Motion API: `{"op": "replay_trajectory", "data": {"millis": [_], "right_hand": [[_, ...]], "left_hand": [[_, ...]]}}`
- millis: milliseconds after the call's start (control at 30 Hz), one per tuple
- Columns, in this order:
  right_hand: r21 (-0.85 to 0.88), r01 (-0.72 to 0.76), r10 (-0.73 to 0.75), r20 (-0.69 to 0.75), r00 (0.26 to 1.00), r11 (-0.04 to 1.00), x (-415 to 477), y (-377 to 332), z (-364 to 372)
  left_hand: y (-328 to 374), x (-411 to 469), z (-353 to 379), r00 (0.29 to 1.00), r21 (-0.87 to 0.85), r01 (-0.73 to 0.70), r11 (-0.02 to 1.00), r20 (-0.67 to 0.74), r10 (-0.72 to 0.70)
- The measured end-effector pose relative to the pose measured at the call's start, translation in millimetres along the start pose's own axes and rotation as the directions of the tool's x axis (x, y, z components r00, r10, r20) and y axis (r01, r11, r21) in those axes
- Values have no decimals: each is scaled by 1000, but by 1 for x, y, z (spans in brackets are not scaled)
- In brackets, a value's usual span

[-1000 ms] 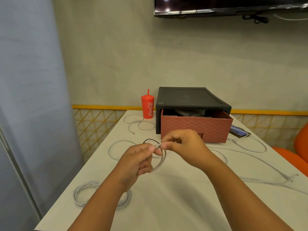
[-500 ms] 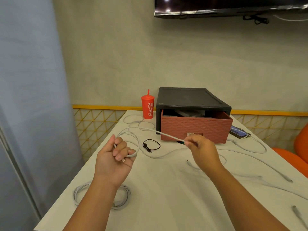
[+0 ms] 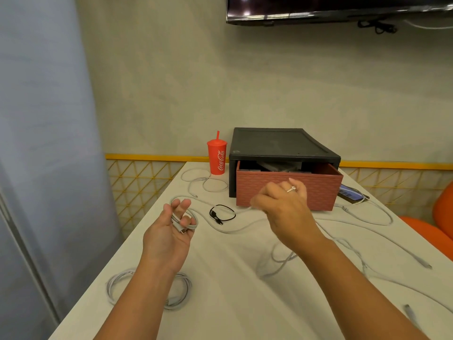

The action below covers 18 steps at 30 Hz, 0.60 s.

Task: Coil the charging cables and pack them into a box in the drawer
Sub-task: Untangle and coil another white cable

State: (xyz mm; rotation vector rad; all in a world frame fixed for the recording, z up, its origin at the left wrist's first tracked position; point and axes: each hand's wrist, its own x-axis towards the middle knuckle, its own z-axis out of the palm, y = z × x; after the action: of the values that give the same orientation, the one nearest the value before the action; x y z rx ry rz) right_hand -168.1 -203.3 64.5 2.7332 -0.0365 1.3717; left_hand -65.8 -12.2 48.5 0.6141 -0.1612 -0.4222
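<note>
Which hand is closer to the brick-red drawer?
Right. The right hand is in front of the drawer; the left hand, holding the white cable, is off to its left.

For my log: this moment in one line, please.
left hand: holds looped white cable; right hand: pinches same cable; drawer: open; coiled cable: on table

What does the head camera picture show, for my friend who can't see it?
The left hand holds loops of a white cable and the right hand pinches its loose strand, above a white table. Behind them stand an open drawer and a red cup; a finished coil lies near.
</note>
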Motion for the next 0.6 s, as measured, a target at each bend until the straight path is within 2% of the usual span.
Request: {"op": "replay_trajectory", "data": {"millis": [100,167,200,300,433,533,600], "right_hand": [[190,-235,253,-78,964,953,5,8,-7],[314,-419,444,-11,896,852,8,15,-12],[321,-472,491,25,871,821,8,19,-13],[333,-510,489,151,859,793,7,25,-13],[284,-539,440,346,829,793,-13,28,1],[112,-547,456,428,780,830,-40,38,20],[-55,-539,514,398,760,841,-59,49,31]], "left_hand": [[-2,1,-4,999,-7,32,999,-1,-32],[-1,1,-4,998,-35,59,998,-10,-60],[0,0,-3,997,-59,78,995,-13,-78],[2,2,-4,992,-184,124,975,4,-126],[9,4,-8,983,-320,155,935,148,-113],[14,3,-6,984,-355,138,925,152,-89],[22,6,-5,992,-377,102,920,111,-64]]}}
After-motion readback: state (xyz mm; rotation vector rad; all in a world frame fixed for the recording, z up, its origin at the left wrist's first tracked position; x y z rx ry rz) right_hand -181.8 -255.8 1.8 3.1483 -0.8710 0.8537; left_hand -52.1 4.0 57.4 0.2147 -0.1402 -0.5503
